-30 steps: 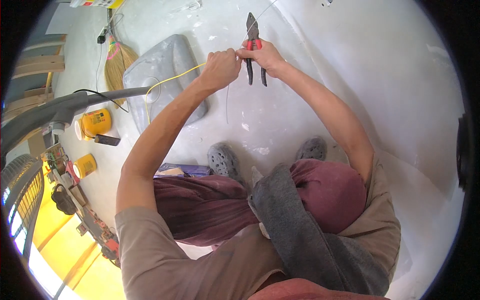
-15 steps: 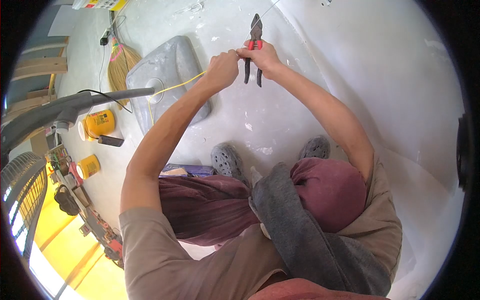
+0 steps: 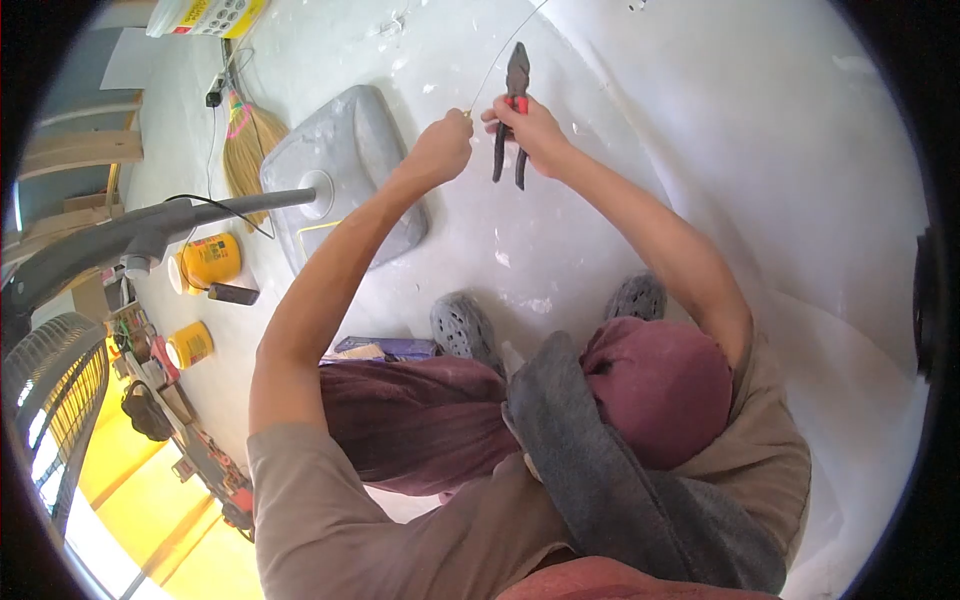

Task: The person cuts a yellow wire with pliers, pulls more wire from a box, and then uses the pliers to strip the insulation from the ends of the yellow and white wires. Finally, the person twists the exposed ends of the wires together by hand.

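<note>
Fingers of my left hand (image 3: 442,150) are pinched at the end of a thin wire (image 3: 497,62), which runs up and right out of view; a small yellowish bit shows at the fingertips. Just to the right, my right hand (image 3: 535,133) holds pliers (image 3: 517,72) with red and black handles, jaws pointing up and handle ends hanging below the hand. A gap separates the two hands. Part of a yellow cord (image 3: 318,226) shows beside my left forearm, over the grey fan base (image 3: 345,130).
On the left are a grey pole (image 3: 240,205), a fan cage (image 3: 60,400), a broom (image 3: 250,150), yellow tubs (image 3: 210,258) and assorted tools (image 3: 215,470). White sheeting (image 3: 800,200) lies to the right. A blue box (image 3: 390,348) is near my left foot.
My hands have moved apart, with the pliers slightly lower. The thin wire now reaches my left fingertips. Less of the yellow cord shows, and the view has shifted slightly.
</note>
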The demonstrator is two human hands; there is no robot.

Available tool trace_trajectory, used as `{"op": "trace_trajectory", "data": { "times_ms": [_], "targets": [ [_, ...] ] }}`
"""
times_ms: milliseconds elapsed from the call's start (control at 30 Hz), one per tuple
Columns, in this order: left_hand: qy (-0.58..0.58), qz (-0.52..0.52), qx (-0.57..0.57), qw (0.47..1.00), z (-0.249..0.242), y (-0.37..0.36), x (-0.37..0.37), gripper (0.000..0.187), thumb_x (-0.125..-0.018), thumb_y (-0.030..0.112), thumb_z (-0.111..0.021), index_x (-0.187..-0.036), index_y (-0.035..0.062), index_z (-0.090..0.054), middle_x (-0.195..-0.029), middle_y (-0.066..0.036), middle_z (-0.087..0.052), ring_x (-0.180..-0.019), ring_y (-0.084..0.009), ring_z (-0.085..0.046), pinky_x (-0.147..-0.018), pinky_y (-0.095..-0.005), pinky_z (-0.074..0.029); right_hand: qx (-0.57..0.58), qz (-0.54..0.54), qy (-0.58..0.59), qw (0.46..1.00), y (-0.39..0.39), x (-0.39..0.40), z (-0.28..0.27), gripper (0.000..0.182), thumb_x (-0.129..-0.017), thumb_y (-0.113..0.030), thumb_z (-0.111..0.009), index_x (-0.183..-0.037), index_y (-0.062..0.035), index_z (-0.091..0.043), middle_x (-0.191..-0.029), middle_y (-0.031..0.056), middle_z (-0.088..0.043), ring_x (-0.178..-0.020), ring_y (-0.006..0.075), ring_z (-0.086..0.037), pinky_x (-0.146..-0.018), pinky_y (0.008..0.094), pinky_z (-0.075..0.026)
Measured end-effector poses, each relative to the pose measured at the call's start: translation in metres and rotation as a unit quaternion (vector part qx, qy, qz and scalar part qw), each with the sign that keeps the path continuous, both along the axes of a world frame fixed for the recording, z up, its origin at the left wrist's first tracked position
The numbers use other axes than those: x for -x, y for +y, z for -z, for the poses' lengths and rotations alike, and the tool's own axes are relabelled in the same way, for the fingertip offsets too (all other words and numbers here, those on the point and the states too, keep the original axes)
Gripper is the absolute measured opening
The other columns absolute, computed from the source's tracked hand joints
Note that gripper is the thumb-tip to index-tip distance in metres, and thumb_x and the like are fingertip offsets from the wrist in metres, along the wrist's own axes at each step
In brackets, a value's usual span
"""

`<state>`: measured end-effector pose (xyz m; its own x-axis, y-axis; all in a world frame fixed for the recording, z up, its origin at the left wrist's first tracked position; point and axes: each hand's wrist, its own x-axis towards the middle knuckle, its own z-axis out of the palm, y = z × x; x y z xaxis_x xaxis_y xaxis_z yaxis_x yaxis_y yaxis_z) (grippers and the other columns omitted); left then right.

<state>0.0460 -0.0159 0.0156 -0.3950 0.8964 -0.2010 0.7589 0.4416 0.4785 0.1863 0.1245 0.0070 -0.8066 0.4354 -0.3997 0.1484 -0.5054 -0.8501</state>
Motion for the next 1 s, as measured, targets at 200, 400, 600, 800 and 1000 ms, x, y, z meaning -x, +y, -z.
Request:
{"op": "trace_trajectory", "data": {
  "times_ms": [200,400,600,800,1000],
  "targets": [
    [-0.275,-0.115,0.073,0.952,-0.081,-0.005,-0.011,0.020,-0.100,0.020,-0.047,-0.095,0.0037,-0.056,-0.072,-0.005,-0.049,-0.057,-0.0191,-0.048,-0.052,-0.0361,-0.043,-0.090,-0.093,0.010,0.992,-0.003,-0.050,0.030,0.029,-0.106,-0.030,-0.053,-0.116,-0.0026,-0.059,-0.096,0.0071,-0.072,-0.079,0.0136,-0.065,-0.076,0.0305,-0.052],
    [-0.475,-0.139,0.100,0.863,-0.117,-0.018,-0.008,0.008,-0.095,0.017,-0.056,-0.092,0.0104,-0.054,-0.077,0.005,-0.040,-0.063,-0.0078,-0.038,-0.050,-0.0258,-0.033,-0.165,-0.169,0.047,0.971,-0.032,-0.066,0.017,0.024,-0.106,-0.018,-0.053,-0.125,-0.0051,-0.059,-0.098,0.0054,-0.072,-0.085,0.0141,-0.068,-0.081,0.0313,-0.054],
    [-0.561,-0.158,0.071,0.809,-0.135,-0.027,-0.008,0.025,-0.104,0.027,-0.054,-0.083,0.0160,-0.046,-0.067,0.010,-0.032,-0.054,-0.0025,-0.026,-0.047,-0.0232,-0.023,-0.257,-0.174,0.094,0.946,-0.051,-0.053,0.023,0.025,-0.104,-0.019,-0.058,-0.122,-0.0022,-0.060,-0.105,0.0112,-0.072,-0.096,0.0261,-0.069,-0.089,0.0372,-0.053],
    [-0.585,-0.199,0.072,0.783,-0.145,-0.029,-0.012,0.028,-0.108,0.027,-0.054,-0.082,0.0171,-0.047,-0.066,0.011,-0.031,-0.051,-0.0026,-0.024,-0.046,-0.0232,-0.021,-0.294,-0.157,0.131,0.934,-0.057,-0.041,0.020,0.038,-0.101,-0.003,-0.058,-0.138,-0.0056,-0.054,-0.120,0.0081,-0.067,-0.101,0.0177,-0.065,-0.088,0.0330,-0.053],
    [-0.620,-0.208,0.063,0.754,-0.145,-0.032,-0.014,0.027,-0.108,0.029,-0.054,-0.084,0.0169,-0.050,-0.065,0.011,-0.032,-0.051,-0.0025,-0.026,-0.045,-0.0221,-0.021,-0.309,-0.140,0.120,0.933,-0.060,-0.034,0.004,0.027,-0.100,-0.008,-0.060,-0.127,-0.0047,-0.057,-0.121,0.0139,-0.067,-0.109,0.0309,-0.065,-0.094,0.0393,-0.052]
  ]
}}
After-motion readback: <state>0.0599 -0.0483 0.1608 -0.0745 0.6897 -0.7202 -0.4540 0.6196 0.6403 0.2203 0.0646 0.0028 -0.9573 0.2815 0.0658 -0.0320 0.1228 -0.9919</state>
